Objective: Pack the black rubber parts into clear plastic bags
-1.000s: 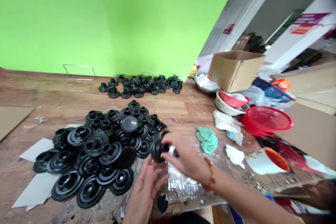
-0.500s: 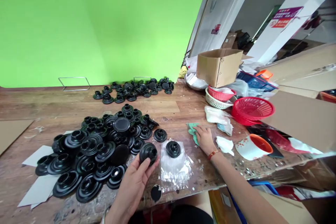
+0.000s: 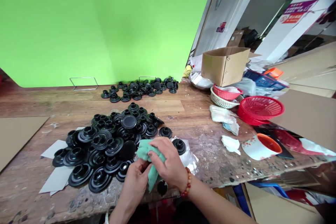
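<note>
My right hand (image 3: pixel 169 162), with a beaded bracelet at the wrist, grips a green cloth (image 3: pixel 152 159) near the table's front edge. Just left of it, my left hand (image 3: pixel 135 180) is closed on a black round part, mostly hidden under the cloth. A large heap of black round parts (image 3: pixel 99 141) lies to the left. One black part (image 3: pixel 179 146) rests on clear plastic bags (image 3: pixel 193 162), right beside my right hand and partly covered by it. A single black part (image 3: pixel 165 132) sits behind my hands.
More black parts (image 3: pixel 141 87) lie before the green board (image 3: pixel 105 28). On the right are red baskets (image 3: pixel 261 108), a cardboard box (image 3: pixel 225 66), a white roll with an orange inside (image 3: pixel 258 147), and crumpled white cloths (image 3: pixel 231 144). White cards (image 3: pixel 56 180) stick out at the heap's left.
My right hand has picked up the green cloth from the table and brought it left onto the black part in my left hand. The view has shifted slightly left.
</note>
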`<state>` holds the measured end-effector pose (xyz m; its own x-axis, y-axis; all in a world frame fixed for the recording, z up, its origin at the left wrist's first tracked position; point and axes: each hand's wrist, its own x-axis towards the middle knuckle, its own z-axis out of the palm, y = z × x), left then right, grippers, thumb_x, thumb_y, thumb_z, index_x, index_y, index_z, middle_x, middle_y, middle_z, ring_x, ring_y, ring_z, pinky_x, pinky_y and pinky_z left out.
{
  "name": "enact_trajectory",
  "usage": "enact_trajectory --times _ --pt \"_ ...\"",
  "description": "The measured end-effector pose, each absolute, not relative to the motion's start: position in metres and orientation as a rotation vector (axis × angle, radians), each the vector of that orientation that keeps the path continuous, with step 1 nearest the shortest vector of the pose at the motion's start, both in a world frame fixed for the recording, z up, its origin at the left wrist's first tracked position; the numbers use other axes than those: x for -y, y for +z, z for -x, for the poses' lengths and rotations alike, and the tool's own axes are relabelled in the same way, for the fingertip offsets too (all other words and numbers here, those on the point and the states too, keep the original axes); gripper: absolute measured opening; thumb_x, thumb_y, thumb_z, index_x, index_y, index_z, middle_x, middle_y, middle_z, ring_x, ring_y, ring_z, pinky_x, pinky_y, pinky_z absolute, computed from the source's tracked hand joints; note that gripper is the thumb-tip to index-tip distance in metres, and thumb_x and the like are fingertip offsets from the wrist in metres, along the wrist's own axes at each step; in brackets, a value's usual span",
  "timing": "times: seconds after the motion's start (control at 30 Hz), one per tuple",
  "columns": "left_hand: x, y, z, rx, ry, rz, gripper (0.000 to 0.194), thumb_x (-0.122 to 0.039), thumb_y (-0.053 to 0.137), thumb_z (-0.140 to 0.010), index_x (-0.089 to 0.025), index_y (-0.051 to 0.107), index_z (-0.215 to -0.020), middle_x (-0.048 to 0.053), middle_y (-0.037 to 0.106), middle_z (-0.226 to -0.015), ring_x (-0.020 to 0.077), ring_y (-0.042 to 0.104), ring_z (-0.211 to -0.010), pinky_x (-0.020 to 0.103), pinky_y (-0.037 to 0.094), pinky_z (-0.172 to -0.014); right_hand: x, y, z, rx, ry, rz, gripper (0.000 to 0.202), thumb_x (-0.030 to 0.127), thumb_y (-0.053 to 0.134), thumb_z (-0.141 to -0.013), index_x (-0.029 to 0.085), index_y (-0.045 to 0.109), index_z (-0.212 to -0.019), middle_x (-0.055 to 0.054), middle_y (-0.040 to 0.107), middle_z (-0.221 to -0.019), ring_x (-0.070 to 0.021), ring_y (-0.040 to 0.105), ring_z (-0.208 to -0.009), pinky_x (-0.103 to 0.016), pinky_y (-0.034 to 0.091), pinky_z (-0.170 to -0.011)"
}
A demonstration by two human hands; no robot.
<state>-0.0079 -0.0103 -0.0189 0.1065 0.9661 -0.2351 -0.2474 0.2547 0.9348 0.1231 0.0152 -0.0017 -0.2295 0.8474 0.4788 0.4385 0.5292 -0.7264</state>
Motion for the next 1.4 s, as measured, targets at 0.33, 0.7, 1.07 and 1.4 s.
enact_trajectory --times 0.33,0.7,1.07,1.4 --pt "0.016 -0.032 0.012 -1.043 1.183 -0.767 0.037 -0.030 0.078 -0.072 -0.023 0.074 -0.108 0.004 0.073 -0.116 0.0254 0.062 -0.114 0.035 0.045 -0.102 -0.019 -0.009 -0.136 1.214 1.564 0.961 0.031 0.044 0.063 -0.085 0.018 0.063 -0.102 -0.003 0.065 -0.089 -0.0148 0.059 -0.075 -0.026 0.049 -0.068" --pt "0.027 -0.015 0.007 -0.926 1.097 -0.183 0.051 -0.055 0.055 -0.086 -0.023 0.062 -0.125 0.009 0.067 -0.125 0.0272 0.056 -0.122 0.043 0.042 -0.106 0.011 -0.018 -0.116 1.964 0.402 0.903 0.046 0.049 0.046 -0.094 0.016 0.058 -0.123 -0.015 0.061 -0.118 -0.0318 0.046 -0.121 -0.053 0.040 -0.101" --pt "0.034 -0.014 0.003 -1.302 1.149 -0.768 0.036 -0.051 0.064 -0.079 -0.020 0.073 -0.094 0.007 0.076 -0.102 0.0280 0.061 -0.112 0.032 0.049 -0.092 0.000 -0.009 -0.107 1.682 0.854 1.222 0.038 0.029 0.031 -0.101 0.020 0.061 -0.124 -0.012 0.052 -0.134 -0.0234 0.046 -0.126 -0.044 0.038 -0.108" --pt "0.031 -0.017 0.018 -1.314 0.950 -0.969 0.036 -0.049 0.057 -0.084 -0.018 0.072 -0.093 0.010 0.074 -0.099 0.0280 0.063 -0.101 0.033 0.048 -0.091 0.007 -0.010 -0.108 1.812 0.593 1.079 0.031 0.032 0.038 -0.096 0.019 0.060 -0.079 -0.005 0.059 -0.076 -0.0198 0.053 -0.076 -0.037 0.046 -0.076"
